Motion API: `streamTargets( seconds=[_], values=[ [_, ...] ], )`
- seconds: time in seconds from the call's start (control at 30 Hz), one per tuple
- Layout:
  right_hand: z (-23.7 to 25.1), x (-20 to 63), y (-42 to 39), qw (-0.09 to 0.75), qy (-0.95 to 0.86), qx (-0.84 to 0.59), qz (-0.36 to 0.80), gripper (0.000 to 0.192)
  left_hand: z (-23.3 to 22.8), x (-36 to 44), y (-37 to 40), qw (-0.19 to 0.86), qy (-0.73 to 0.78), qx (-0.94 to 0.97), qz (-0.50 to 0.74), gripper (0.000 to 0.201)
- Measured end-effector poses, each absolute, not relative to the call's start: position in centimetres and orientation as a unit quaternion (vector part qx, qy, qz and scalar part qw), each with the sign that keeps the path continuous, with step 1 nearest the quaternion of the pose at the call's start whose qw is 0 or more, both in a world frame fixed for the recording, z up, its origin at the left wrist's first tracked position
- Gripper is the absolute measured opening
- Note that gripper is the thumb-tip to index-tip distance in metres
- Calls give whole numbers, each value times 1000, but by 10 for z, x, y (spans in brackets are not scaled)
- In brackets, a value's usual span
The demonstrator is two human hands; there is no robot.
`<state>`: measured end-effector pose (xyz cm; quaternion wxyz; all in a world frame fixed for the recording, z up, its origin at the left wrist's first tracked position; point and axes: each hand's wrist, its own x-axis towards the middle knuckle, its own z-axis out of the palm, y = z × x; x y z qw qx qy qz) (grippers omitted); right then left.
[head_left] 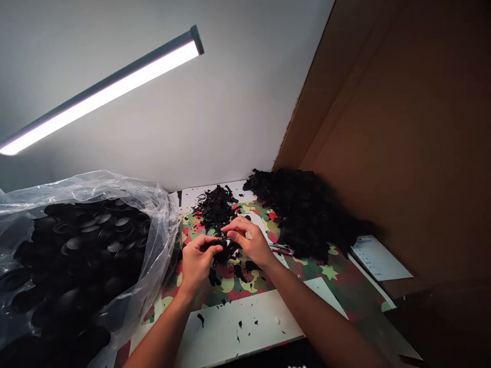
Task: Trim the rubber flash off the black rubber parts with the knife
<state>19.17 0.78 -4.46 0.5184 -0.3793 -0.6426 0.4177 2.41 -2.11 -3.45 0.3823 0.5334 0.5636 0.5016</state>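
At the upper left of the frame, a lit tube lamp (103,92) slants across the pale wall (238,102). Below it, at the lower left, a clear plastic bag (163,225) holds many round black parts (103,230), some with ribbed rims. Your left hand (199,255) is just below the middle of the frame, thumb and forefinger pinched on a small black piece (224,242), which lies at those fingertips, between your two hands. Behind it, a mound of black scraps (215,204) sits on the camouflage-patterned sheet (228,285). In the lower middle, a white board (230,332) carries loose black flakes. Your right hand (251,243) curves in from the right, thumb and forefinger slightly parted beside the piece; whether they grip it is unclear. Just right of that hand lies a red-handled tool (284,250), partly hidden. Farther right, a large black heap (307,209) reaches toward the brown cardboard (406,128), with a printed card (379,258) at the lower right.
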Motion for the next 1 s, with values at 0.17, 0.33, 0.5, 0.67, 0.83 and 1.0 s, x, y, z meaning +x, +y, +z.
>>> streamTargets(
  seconds=[0.17,0.33,0.5,0.67,0.83,1.0],
  values=[
    [-44,176,-6,535,-659,-382,365,12,-32,30,-26,329,572,589,467,8],
    [-52,187,8,577,-581,-489,301,26,-29,32,-29,347,558,600,457,14],
    [-57,216,28,522,-600,-510,327,51,-32,27,-24,451,511,511,524,21],
    [-51,203,10,472,-622,-459,424,55,-40,22,-18,487,477,457,571,36],
    [-37,183,-6,478,-531,-387,583,43,-46,24,-19,504,458,453,575,40],
    [-32,183,-9,498,-506,-391,585,30,-42,25,-21,448,471,535,539,37]
  ],
)
